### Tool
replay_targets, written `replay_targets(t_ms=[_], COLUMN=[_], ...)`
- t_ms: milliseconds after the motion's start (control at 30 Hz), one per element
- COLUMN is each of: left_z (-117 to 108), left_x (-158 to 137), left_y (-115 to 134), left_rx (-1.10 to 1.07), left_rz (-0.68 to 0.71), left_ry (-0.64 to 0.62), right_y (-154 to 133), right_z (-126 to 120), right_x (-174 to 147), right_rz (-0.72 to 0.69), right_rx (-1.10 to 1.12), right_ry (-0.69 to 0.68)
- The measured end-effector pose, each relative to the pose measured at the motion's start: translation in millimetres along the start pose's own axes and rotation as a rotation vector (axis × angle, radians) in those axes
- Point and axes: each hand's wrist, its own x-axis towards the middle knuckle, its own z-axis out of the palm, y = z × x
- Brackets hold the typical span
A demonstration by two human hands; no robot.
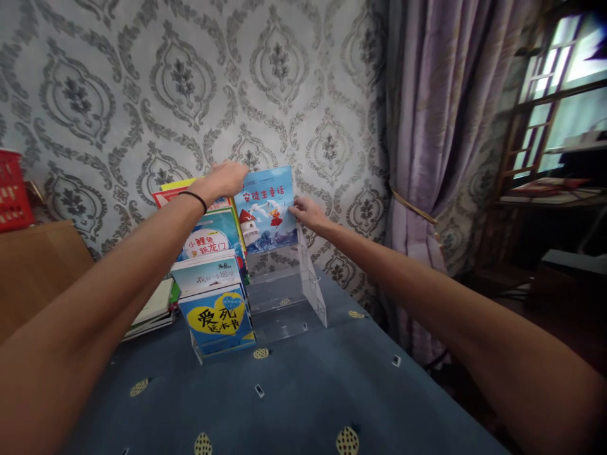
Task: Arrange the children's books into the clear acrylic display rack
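Note:
A blue picture book (269, 215) stands at the back right of a clear tiered book rack (313, 284). My left hand (227, 179) is closed at its upper left corner, with a dark band on the wrist; the fingertips are partly hidden. My right hand (308, 213) pinches the book's right edge. In the rack's left half, a blue book with a yellow heart (215, 319) is in front. Behind it come a pale-covered book (208, 275), a teal book (208, 239) and red and yellow books partly covered by my left forearm.
A dark blue cloth with pineapple prints (303, 404) covers the table. Several stacked books (152, 309) lie left of the rack. A red basket (12, 189) sits on a wooden cabinet (42, 265) at left. Patterned wall behind; purple curtain (417, 158) at right.

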Motion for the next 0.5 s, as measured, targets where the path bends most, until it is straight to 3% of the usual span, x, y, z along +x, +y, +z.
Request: replay_targets(t_ms=[500], left_z=[-1.1], left_x=[2.1], left_y=[3.9], left_rx=[0.021], left_rz=[-0.012], left_ry=[0.026], right_y=[-0.4], right_z=[-3.0], right_x=[0.3], right_rz=[-0.009], right_rx=[0.002], right_ry=[-0.029])
